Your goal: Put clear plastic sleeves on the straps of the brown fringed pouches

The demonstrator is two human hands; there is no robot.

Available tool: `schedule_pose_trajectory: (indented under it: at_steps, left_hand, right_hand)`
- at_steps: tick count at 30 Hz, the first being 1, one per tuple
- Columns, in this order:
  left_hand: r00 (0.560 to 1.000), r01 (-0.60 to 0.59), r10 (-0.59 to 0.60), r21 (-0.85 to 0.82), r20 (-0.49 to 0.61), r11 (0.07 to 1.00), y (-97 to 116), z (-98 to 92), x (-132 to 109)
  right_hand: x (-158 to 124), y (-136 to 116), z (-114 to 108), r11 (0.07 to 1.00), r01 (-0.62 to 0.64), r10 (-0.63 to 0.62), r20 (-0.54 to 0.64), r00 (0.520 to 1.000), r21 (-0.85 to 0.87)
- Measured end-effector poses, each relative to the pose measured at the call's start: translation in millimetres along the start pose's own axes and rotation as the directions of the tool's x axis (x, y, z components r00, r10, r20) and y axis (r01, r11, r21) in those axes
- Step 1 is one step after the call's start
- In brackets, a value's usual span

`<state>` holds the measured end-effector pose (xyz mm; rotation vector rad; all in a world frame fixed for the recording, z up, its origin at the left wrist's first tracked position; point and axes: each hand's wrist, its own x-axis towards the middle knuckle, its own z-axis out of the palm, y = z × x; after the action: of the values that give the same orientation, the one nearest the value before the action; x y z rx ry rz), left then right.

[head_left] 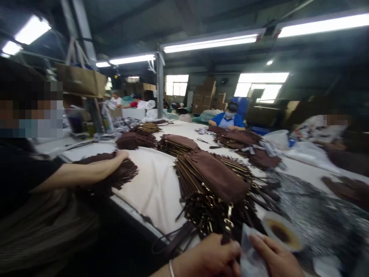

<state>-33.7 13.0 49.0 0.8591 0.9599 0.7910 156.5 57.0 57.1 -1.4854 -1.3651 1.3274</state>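
My left hand (211, 252), with a band at the wrist, is closed around a dark brown strap (227, 232) at the bottom of the view. A gold clasp (230, 211) shows at the strap's upper end, close to the stacked pouches. My right hand (273, 250) grips a translucent plastic sheet or small bag (251, 252) just beside it. Directly ahead lies a thick stack of brown zippered pouches (219, 175) with gold zips and hanging hardware. The lower parts of both hands are cut off by the frame.
A bowl of brown liquid (282, 231) stands right of my hands, beside silvery bubble wrap (319, 215). More brown pouch piles (178, 144) lie on the white-covered table (155, 184). At left, a co-worker's arm (86, 173) reaches onto brown pieces. Other people sit across the table.
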Motion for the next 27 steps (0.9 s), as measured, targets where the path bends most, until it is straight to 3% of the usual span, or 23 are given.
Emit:
schedule_pose_trajectory:
  at_steps: [2, 4, 8, 10, 16, 22, 27]
  left_hand:
    - [0.995, -0.032, 0.027, -0.05, -0.093, 0.998, 1, 2.5, -6]
    - [0.986, -0.072, 0.066, -0.034, -0.151, 0.997, 1, 0.5, -11]
    - [0.998, -0.041, 0.035, 0.139, 0.042, 0.989, 6, -9.1, -22]
    - [0.996, -0.046, 0.029, 0.196, 0.087, 0.98, 14, -10.8, -24]
    - [0.991, -0.129, 0.131, 0.097, -0.024, 0.987, 32, 4.6, -7]
    - [0.972, -0.202, 0.211, 0.094, -0.1, 0.975, 24, 21.8, 4]
    - [0.974, -0.182, 0.197, 0.132, -0.109, 0.974, 20, 25.9, 3]
  right_hand:
    - [-12, -4, 0, 0.996, 0.037, -0.04, 0.035, 0.999, 0.082]
    - [-22, -4, -3, 0.994, 0.113, -0.113, 0.034, 0.993, 0.003]
    - [-42, 6, -8, 0.979, 0.14, -0.141, 0.004, 0.99, -0.15]
    - [-52, 12, -8, 0.972, 0.155, -0.153, 0.024, 0.988, -0.18]
    - [-66, 16, -4, 0.957, 0.188, -0.175, 0.074, 0.982, -0.222]
    - [-71, 14, -6, 0.943, 0.224, -0.199, 0.122, 0.972, -0.247]
    - [-72, 16, -7, 0.959, 0.206, -0.19, 0.1, 0.977, -0.196]
